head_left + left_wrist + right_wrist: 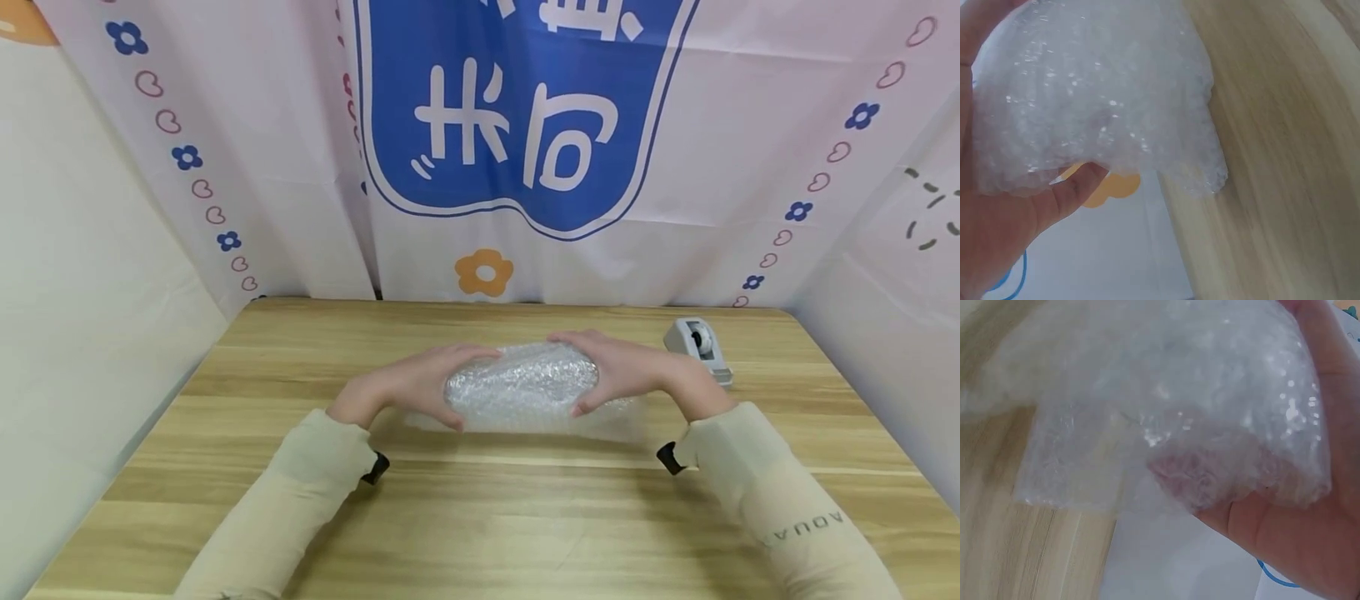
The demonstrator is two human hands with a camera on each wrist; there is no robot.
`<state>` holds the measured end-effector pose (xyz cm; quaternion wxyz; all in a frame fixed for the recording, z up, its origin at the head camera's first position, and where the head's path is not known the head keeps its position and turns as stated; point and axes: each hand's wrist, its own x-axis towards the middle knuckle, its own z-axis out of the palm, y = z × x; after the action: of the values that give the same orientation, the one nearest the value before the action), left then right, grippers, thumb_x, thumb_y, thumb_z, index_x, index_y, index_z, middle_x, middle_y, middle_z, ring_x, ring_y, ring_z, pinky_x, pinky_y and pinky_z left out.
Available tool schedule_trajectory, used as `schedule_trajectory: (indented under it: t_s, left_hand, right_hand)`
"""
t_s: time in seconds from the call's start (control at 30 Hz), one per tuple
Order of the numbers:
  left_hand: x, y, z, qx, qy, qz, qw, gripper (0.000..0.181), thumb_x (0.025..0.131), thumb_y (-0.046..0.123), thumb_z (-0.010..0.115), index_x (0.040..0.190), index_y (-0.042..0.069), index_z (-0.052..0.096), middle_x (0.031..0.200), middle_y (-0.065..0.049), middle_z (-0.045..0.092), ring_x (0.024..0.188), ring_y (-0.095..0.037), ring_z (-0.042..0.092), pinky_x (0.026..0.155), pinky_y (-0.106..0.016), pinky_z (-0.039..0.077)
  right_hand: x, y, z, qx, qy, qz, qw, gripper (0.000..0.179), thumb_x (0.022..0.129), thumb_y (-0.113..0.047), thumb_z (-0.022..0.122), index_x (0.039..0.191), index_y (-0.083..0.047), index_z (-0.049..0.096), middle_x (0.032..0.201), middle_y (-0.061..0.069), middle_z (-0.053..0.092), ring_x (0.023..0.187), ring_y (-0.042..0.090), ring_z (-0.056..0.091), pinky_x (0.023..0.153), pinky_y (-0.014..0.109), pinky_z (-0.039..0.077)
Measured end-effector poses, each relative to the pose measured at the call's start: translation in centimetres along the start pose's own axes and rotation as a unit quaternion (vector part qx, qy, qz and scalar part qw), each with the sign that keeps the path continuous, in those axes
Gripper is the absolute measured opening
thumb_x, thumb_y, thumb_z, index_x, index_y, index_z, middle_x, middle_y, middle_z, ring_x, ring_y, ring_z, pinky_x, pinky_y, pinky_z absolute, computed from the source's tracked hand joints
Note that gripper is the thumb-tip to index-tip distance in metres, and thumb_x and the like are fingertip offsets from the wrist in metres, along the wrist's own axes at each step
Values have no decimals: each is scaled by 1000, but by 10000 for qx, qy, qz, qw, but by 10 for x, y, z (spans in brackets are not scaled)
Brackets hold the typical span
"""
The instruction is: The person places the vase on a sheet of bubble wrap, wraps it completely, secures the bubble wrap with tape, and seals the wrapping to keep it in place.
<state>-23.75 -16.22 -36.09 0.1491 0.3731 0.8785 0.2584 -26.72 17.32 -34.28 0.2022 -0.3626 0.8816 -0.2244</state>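
A bundle of clear bubble wrap (521, 387) is held between both hands over the middle of the table. Its left end is gripped by my left hand (423, 383), thumb on the near side and fingers over the far side. My right hand (626, 371) clasps the other end in the same way. Loose wrap hangs below the bundle, tilted away from the palm in the left wrist view, where bubble wrap (1104, 94) fills the upper part. Through the layers of bubble wrap (1166, 381) in the right wrist view, parts of the fingers show pinkish. Whether anything lies inside, I cannot tell.
A grey-white tape dispenser (684, 340) with a roll stands at the back right, just behind the right forearm. The wooden table (480, 517) ends at a printed cloth backdrop (675, 250), with pale cloth walls on both sides.
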Motion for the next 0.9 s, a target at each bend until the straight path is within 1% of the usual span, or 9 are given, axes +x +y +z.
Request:
schedule_trajectory:
  t_s: [0.13,0.27,0.33,0.47,0.57,0.67,0.73,0.8,0.9]
  left_hand:
    - [1,-6,1,-180,19,-19,9998,105,72,15,91,161,18,34,163,-9,34,148,-30,32,118,-55,30]
    - [2,-11,2,-340,77,-30,9994,105,73,14,90,161,20,34,163,-6,34,148,-27,32,119,-52,30]
    - [3,-13,3,-402,95,-93,9991,104,73,14,90,161,23,34,163,-5,34,148,-26,31,118,-52,30]
    - [4,-14,5,-536,151,-180,9983,103,72,14,89,160,25,35,163,-5,34,147,-27,32,117,-54,31]
    - [5,-14,6,-601,170,-229,9978,103,72,14,88,160,26,35,163,-4,33,147,-27,32,117,-55,31]
    - [5,-14,7,-674,186,-217,9973,104,72,13,88,160,25,36,163,-5,34,147,-28,31,117,-57,30]
    - [6,-15,8,-762,215,-209,9966,103,72,13,88,160,24,37,163,-6,34,147,-28,32,117,-57,30]
    - [6,-15,7,-834,232,-206,9960,102,71,12,88,160,23,37,162,-6,34,147,-29,32,117,-57,29]
    - [6,-16,7,-913,241,-231,9953,101,72,11,88,159,23,38,163,-5,34,148,-27,31,118,-56,29]
  right_hand:
    - [3,0,0,109,-40,-8,9999,115,75,-44,89,163,-12,23,165,19,24,150,40,25,117,63,27]
    - [3,1,1,187,69,-44,9998,114,76,-44,88,163,-12,23,166,19,24,150,41,24,117,62,26]
    - [2,2,2,155,169,-76,9997,113,77,-45,88,163,-11,23,165,20,24,150,41,25,117,63,27]
    - [-2,2,3,-18,367,-33,9993,111,79,-47,87,163,-12,23,165,23,20,147,46,29,112,66,33]
    - [-6,-1,4,-288,506,5,9983,109,80,-47,86,163,-12,24,166,25,16,144,49,32,108,67,37]
    - [-9,-6,7,-778,721,-66,9943,106,80,-44,86,162,-9,28,165,24,21,143,48,34,111,64,37]
    - [-10,-9,9,-1228,906,-239,9880,106,78,-43,88,160,-5,32,162,25,29,142,48,36,112,63,36]
    - [-10,-11,13,-1653,1033,-366,9801,109,75,-44,90,159,-4,33,160,26,33,141,47,38,113,61,36]
    - [-9,-11,18,-1973,1152,-498,9723,118,69,-49,93,159,-4,32,158,27,34,139,49,41,112,62,37]
